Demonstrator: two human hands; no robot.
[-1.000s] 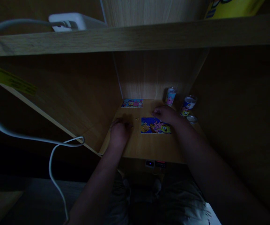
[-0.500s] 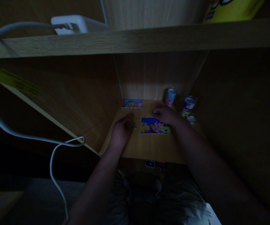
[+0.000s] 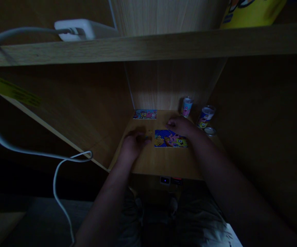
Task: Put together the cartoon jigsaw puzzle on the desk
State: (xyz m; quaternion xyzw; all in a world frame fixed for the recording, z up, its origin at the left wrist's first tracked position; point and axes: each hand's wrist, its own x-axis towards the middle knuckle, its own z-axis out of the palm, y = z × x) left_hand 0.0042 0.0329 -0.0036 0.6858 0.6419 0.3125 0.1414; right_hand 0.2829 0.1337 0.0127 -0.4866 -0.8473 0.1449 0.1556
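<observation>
A blue jigsaw puzzle with cartoon figures lies flat on the wooden surface. Over its upper right edge is my right hand, fingers curled closed; what they hold, if anything, is hidden. To the left of the puzzle, my left hand hovers low with thumb and forefinger apart. The thumb covers the spot of a loose puzzle piece, largely hidden now. Just beyond these fingertips lies a small yellowish puzzle piece.
A cartoon picture strip lies at the back left. Two cartoon-labelled cans and a round lid stand at right. Overhead runs a shelf carrying a white device; its cable hangs at left.
My left thumb and forefinger have spread and reached slightly right, over the loose piece by the puzzle. My right hand stays in nearly the same place.
</observation>
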